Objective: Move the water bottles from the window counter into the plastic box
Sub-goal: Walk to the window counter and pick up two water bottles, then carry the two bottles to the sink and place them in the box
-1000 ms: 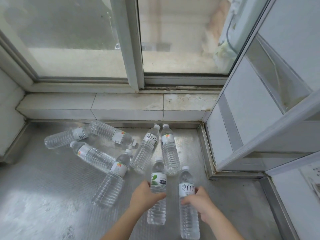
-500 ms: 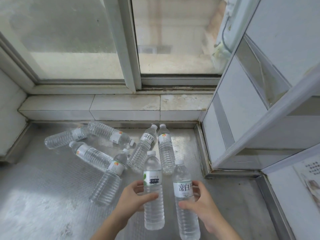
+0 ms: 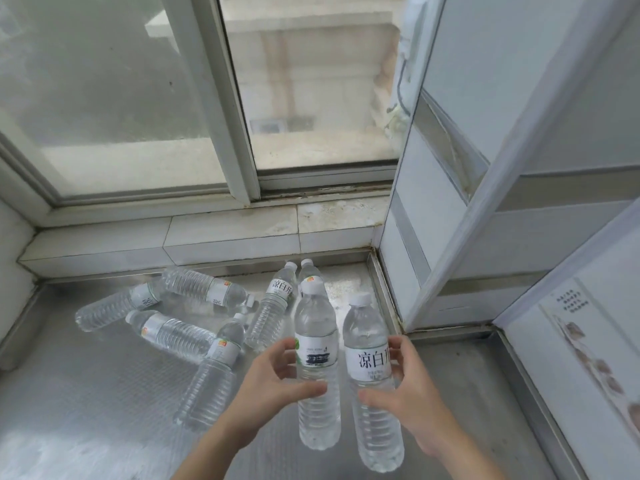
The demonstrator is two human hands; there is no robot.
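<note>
The left hand (image 3: 273,382) holds one bottle (image 3: 317,368) by its label, and the right hand (image 3: 405,386) holds another (image 3: 372,375), both lifted above the counter (image 3: 86,393). Six clear ribbed bottles lie at the far left (image 3: 166,332). The box is not visible, so most work remains, I think.

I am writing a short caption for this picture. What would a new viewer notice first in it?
First come the two hands at the bottom centre: the left hand grips a bottle with a green and dark label, and the right hand grips a bottle with large black characters. Behind them, six more bottles lie scattered on the metal counter under the window.
</note>
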